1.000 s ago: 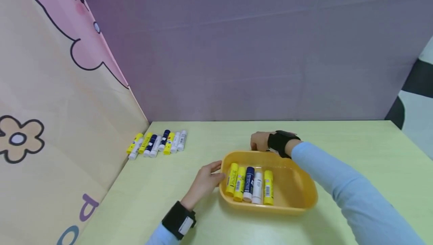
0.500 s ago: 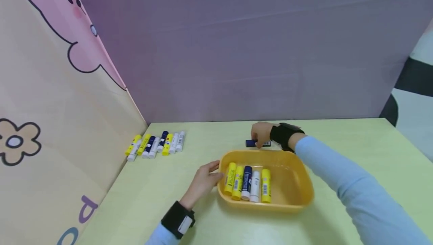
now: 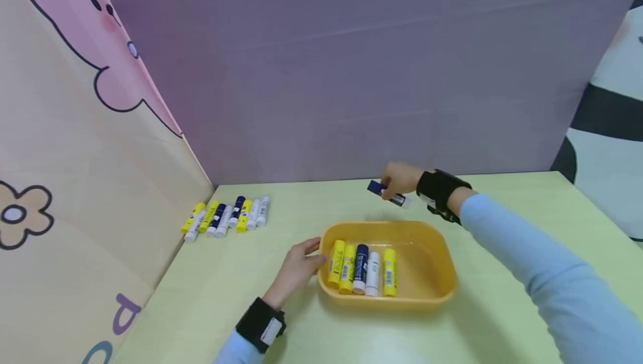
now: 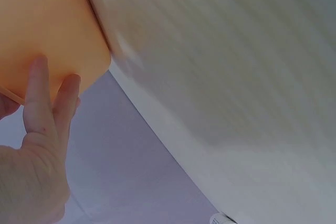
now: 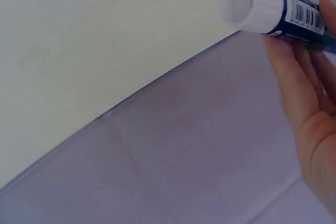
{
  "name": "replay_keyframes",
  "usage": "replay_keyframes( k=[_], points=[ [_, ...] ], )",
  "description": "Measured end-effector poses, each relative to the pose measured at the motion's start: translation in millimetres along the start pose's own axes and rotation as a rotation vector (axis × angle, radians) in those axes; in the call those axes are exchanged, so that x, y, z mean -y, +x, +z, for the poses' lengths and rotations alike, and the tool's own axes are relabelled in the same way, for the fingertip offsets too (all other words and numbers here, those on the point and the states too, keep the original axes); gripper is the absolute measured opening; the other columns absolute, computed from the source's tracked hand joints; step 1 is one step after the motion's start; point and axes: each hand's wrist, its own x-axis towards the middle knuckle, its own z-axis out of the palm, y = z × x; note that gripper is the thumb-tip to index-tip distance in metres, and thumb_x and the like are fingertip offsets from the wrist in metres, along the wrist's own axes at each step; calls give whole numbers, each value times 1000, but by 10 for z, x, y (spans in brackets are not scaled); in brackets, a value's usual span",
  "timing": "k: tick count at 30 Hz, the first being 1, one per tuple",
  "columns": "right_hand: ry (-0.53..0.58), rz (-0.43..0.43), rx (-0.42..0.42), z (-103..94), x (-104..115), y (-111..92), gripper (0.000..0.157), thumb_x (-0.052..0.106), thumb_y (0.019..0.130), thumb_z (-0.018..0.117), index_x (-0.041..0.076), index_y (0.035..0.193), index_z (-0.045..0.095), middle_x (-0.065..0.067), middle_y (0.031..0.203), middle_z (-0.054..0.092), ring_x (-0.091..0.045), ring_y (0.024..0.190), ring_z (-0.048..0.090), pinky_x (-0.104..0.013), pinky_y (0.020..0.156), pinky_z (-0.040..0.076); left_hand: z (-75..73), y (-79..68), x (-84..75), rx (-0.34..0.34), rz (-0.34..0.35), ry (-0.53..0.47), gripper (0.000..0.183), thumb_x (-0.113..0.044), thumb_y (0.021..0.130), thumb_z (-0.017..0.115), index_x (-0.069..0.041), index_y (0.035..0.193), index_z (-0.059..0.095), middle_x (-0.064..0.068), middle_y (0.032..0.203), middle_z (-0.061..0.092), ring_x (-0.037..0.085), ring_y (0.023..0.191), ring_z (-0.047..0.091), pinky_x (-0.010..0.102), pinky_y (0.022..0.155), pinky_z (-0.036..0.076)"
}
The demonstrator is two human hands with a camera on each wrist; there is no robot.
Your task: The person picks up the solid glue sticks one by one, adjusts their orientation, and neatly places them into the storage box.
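And here's the navy stick (image 3: 398, 200), slanting in the grip of the right hand (image 3: 402, 178), pinched between thumb and fingers, its white end to the right, held out past the tray's far rim and near the table's back edge. The left hand (image 3: 297, 266) pinches the tray (image 3: 427, 263) at its left end, thumb over the rim, fingers against the outer wall. Inside, from the left: two yellow sticks (image 3: 336, 263), a blue stick (image 3: 360, 269), a white stick (image 3: 373, 274), a slim gap, a lone yellow stick (image 3: 389, 272); right of that, bare tray floor up to the curved wall. Open green table (image 3: 296, 207) runs between the tray and a row of sticks (image 3: 244, 216) by the left panel (image 3: 95, 185). Labels now: a barcode shows on the navy stick and on the lone yellow one, lettering too small to read; the panel carries a purple letter (image 3: 124, 315).
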Motion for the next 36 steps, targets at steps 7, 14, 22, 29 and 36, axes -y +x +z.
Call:
replay_keyframes(
  k=[7,14,22,29,36],
  points=[
    [303,229,-35,-55,21,-95,28,18,81,68,-4,100,66,-15,89,66,-19,73,62,-32,70,55,-46,38,1,-5,0,12,48,-17,91,53,-5,136,42,18,135,46,25,108,58,32,78,53],
    [471,319,-63,56,98,-230,30,19,81,69,-6,96,66,-12,83,66,-16,68,63,-34,72,55,-95,43,-1,-29,-5,9,47,-15,90,53,-4,135,43,20,135,47,28,112,56,32,78,53],
    [516,415,18,247,185,-393,31,21,83,65,-8,96,64,-10,79,64,-13,65,61,-29,71,54,-115,86,17,-22,-5,-10,48,-15,91,53,-2,135,41,21,136,45,30,114,54,33,80,53],
    [496,457,91,397,132,-499,28,20,85,64,-6,96,63,-9,79,63,-12,64,61,-23,63,53,-103,103,1,-31,-21,-13,48,-15,91,52,-3,136,41,20,136,45,29,115,54,33,81,52],
    [479,490,142,589,180,-595,33,18,85,64,-7,104,54,-10,82,60,-14,68,60,-24,64,54,-97,72,-34,-32,-20,-23,47,-15,91,52,-3,135,41,20,135,46,28,113,55,33,80,52]
  ],
)
